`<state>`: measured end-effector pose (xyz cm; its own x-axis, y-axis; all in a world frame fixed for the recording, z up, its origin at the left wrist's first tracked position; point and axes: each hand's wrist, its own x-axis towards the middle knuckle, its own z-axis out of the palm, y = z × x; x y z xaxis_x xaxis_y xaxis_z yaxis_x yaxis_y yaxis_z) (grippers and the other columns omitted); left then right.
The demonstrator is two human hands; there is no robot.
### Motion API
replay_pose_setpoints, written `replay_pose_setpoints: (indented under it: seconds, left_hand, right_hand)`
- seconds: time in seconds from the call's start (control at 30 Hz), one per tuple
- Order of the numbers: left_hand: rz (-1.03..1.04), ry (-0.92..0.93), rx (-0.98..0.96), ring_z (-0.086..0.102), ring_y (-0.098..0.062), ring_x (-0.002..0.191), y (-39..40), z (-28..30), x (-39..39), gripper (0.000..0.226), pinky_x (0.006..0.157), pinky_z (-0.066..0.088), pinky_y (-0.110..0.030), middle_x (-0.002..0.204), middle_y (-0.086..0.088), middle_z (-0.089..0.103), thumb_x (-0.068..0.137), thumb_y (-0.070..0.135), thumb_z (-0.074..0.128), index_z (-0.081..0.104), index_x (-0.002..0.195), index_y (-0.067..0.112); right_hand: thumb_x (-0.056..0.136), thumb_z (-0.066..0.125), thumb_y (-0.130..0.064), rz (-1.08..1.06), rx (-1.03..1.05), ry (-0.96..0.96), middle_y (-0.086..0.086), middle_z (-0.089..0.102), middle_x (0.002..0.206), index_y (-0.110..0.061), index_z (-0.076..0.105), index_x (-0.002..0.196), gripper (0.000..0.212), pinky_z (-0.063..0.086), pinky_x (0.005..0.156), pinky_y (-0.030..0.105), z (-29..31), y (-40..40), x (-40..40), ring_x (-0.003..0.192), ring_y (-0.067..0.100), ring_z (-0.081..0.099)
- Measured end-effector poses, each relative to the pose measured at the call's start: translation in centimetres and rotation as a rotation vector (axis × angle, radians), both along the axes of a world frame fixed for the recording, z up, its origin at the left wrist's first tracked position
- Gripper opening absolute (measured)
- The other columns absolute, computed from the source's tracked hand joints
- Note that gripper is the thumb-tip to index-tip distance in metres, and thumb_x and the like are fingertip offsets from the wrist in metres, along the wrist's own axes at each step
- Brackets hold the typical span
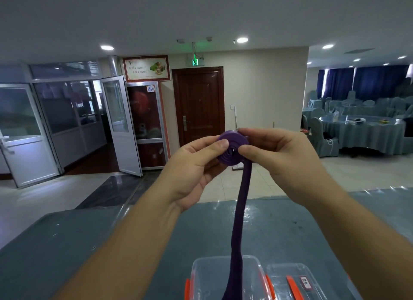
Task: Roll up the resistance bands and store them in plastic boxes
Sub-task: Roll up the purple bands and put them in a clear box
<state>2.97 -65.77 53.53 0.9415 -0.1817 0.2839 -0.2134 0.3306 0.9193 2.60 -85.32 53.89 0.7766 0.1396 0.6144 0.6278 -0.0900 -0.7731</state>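
A purple resistance band (232, 150) is partly wound into a flat coil held up at chest height. My left hand (196, 165) pinches the coil's left side with thumb on top. From the right, my right hand (279, 156) pinches the coil, thumb pressed near its centre. The unrolled tail (240, 221) hangs straight down into a clear plastic box (201, 270) with orange clips at the bottom of the view. Beside it on the right lies a clear lid or second box (292, 279) with orange clips.
The boxes stand on a table with a grey-blue cloth (89, 243). Beyond it are a tiled floor, an open glass door (120, 125) at left, a brown wooden door (199, 105), and covered round tables with chairs (362, 132) at right.
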Motion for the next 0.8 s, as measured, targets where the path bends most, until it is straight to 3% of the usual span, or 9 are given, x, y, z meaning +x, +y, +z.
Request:
replay_pose_setpoints:
  seconds: [0.07,0.13,0.23,0.37,0.43,0.63,0.8]
  left_hand:
    - [-0.010,0.022,0.045,0.076,-0.022,0.102,0.2,-0.1,0.0,0.033,0.085,0.061,-0.028,0.110,-0.013,0.079,0.088,0.015,0.073,0.074,0.120,0.007]
    - [0.019,-0.012,0.223,0.077,-0.023,0.103,0.6,0.1,-0.2,0.027,0.087,0.062,-0.030,0.109,-0.011,0.080,0.093,0.009,0.072,0.074,0.120,0.009]
    - [0.067,-0.094,0.391,0.076,-0.023,0.105,1.1,0.8,-0.2,0.031,0.092,0.062,-0.034,0.109,-0.007,0.080,0.085,0.013,0.079,0.077,0.116,0.013]
    - [0.015,-0.009,0.117,0.076,-0.023,0.102,0.7,0.8,-0.1,0.042,0.085,0.061,-0.030,0.113,-0.013,0.079,0.078,0.018,0.077,0.076,0.119,0.010]
    - [-0.006,0.036,0.021,0.076,-0.023,0.102,0.4,0.2,0.1,0.044,0.088,0.061,-0.032,0.114,-0.015,0.078,0.079,0.017,0.076,0.075,0.121,0.007]
    - [0.014,-0.009,0.332,0.077,-0.027,0.105,1.3,0.5,0.2,0.031,0.092,0.062,-0.040,0.109,-0.012,0.080,0.080,0.020,0.078,0.078,0.110,0.011]
    - [-0.002,-0.020,0.071,0.076,-0.028,0.105,0.7,0.5,0.3,0.038,0.087,0.063,-0.036,0.113,-0.018,0.078,0.081,0.019,0.075,0.075,0.117,0.006]
  right_hand:
    - [0.089,0.078,-0.010,-0.023,-0.090,0.000,-0.009,0.082,0.104,-0.023,0.078,0.118,0.032,0.061,0.097,0.035,0.3,-0.3,-0.1,0.100,0.009,0.077]
    - [0.090,0.078,-0.013,-0.049,-0.254,-0.003,-0.015,0.081,0.101,-0.030,0.078,0.115,0.030,0.061,0.095,0.031,0.8,-0.6,-0.3,0.099,0.004,0.077]
    - [0.089,0.079,-0.016,-0.037,-0.364,-0.004,-0.016,0.081,0.100,-0.035,0.078,0.112,0.030,0.063,0.091,0.030,1.4,-0.6,-0.5,0.097,0.004,0.076]
    - [0.087,0.081,-0.015,-0.019,-0.098,-0.020,-0.004,0.082,0.100,-0.023,0.078,0.113,0.028,0.063,0.091,0.041,0.8,-0.2,0.0,0.097,0.016,0.079]
    - [0.088,0.080,-0.012,-0.005,-0.060,-0.007,-0.004,0.082,0.102,-0.022,0.078,0.116,0.030,0.061,0.095,0.041,0.3,0.0,0.0,0.099,0.015,0.078]
    - [0.090,0.077,-0.013,-0.018,-0.326,0.001,-0.017,0.081,0.100,-0.035,0.077,0.110,0.031,0.061,0.093,0.026,1.0,-0.8,-0.3,0.098,0.003,0.076]
    - [0.087,0.080,-0.014,-0.025,-0.080,-0.045,-0.006,0.082,0.100,-0.025,0.078,0.113,0.028,0.063,0.091,0.038,0.8,-0.4,0.2,0.097,0.014,0.079]
